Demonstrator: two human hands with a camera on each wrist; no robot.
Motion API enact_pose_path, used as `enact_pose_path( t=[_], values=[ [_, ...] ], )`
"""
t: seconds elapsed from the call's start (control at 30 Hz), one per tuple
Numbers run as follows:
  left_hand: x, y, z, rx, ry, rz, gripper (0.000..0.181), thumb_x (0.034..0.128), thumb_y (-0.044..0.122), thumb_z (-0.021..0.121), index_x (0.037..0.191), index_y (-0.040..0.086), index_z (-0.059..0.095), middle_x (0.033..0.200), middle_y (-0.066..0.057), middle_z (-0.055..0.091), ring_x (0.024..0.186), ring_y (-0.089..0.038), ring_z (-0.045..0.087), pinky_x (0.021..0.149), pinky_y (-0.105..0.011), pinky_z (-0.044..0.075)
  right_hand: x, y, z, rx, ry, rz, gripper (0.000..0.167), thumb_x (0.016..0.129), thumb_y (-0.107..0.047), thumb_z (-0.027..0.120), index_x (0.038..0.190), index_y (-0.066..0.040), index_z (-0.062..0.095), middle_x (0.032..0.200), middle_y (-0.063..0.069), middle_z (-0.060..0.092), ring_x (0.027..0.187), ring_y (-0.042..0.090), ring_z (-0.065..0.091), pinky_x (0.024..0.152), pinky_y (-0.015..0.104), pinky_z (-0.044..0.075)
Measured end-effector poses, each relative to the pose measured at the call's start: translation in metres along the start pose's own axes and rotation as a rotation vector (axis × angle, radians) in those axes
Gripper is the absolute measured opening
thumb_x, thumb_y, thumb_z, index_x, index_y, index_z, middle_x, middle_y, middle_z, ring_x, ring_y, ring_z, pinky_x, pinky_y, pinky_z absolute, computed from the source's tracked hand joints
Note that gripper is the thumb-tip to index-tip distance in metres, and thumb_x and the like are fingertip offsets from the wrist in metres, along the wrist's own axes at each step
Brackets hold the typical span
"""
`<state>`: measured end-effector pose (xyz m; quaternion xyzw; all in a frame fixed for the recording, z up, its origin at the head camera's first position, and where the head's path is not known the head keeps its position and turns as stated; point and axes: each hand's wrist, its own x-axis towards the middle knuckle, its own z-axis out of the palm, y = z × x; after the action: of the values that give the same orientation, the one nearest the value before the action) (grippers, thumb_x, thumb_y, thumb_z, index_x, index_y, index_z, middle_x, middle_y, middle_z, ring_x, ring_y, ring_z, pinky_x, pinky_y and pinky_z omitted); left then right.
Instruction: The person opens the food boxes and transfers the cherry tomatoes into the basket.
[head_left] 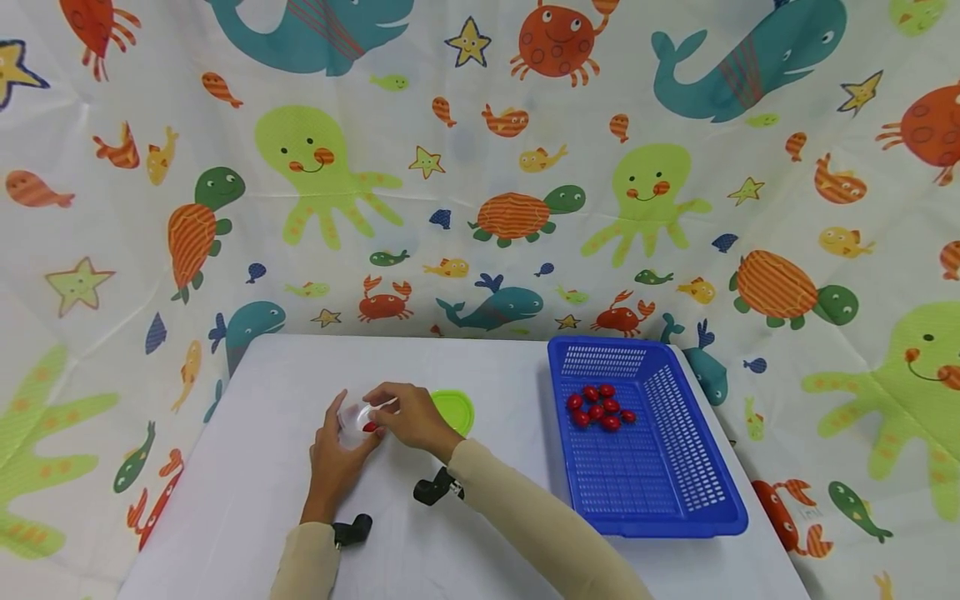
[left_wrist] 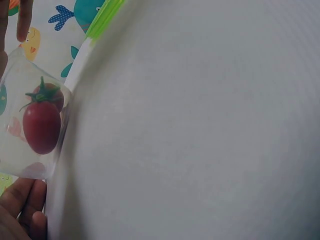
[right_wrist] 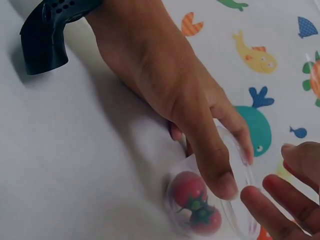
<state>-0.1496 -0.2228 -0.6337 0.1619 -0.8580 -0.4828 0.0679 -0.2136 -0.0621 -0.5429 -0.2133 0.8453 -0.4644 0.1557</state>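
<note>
A clear plastic cup-like container (head_left: 349, 419) stands on the table, with my left hand (head_left: 335, 458) gripping its side. Through its wall two small red tomatoes (right_wrist: 189, 190) with green stems show in the right wrist view. One tomato (left_wrist: 42, 127) sits in front of the other in the left wrist view. Over the container's mouth is my right hand (head_left: 408, 417). Its fingers (right_wrist: 270, 207) are spread near the rim, and nothing shows between them. A round green lid (head_left: 459, 408) lies beyond the right hand, partly covered by it.
On the right side of the white table (head_left: 495, 500) stands a blue plastic basket (head_left: 637, 500). Several red tomatoes (head_left: 596, 412) lie together in its far left part. A curtain (head_left: 450, 192) printed with sea animals hangs behind the table.
</note>
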Motion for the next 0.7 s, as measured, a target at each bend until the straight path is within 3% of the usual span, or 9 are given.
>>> enact_pose_path(
  t=[0.33,0.53,0.7],
  values=[
    [0.0,0.0,0.0,-0.005,0.006,0.022,0.101,0.0927,0.041,0.082,0.171,0.029,0.02,0.16,-0.027,0.047,0.141,-0.046,0.042,0.116,-0.067,0.026,0.0,-0.004,0.006,-0.083,-0.036,-0.024,0.026,0.101,-0.016,0.072,0.126,-0.022,0.077,0.124,-0.003,0.078,0.099,0.005,0.065,0.082,0.016,0.057],
    [0.0,-0.001,0.0,-0.007,0.004,0.026,0.1,0.0927,0.042,0.082,0.171,0.029,0.021,0.16,-0.025,0.049,0.142,-0.045,0.041,0.116,-0.067,0.025,0.0,-0.003,0.01,-0.151,-0.054,-0.007,0.026,0.102,-0.015,0.072,0.125,-0.026,0.077,0.125,-0.005,0.078,0.104,0.005,0.066,0.086,0.017,0.057],
    [0.001,-0.002,0.0,-0.005,0.01,0.033,0.1,0.0923,0.043,0.082,0.17,0.028,0.021,0.16,-0.024,0.049,0.143,-0.045,0.042,0.116,-0.067,0.024,0.0,0.0,0.013,-0.143,-0.061,-0.029,0.026,0.103,-0.013,0.07,0.127,-0.023,0.076,0.127,-0.004,0.078,0.105,0.006,0.066,0.083,0.015,0.056]
  ],
)
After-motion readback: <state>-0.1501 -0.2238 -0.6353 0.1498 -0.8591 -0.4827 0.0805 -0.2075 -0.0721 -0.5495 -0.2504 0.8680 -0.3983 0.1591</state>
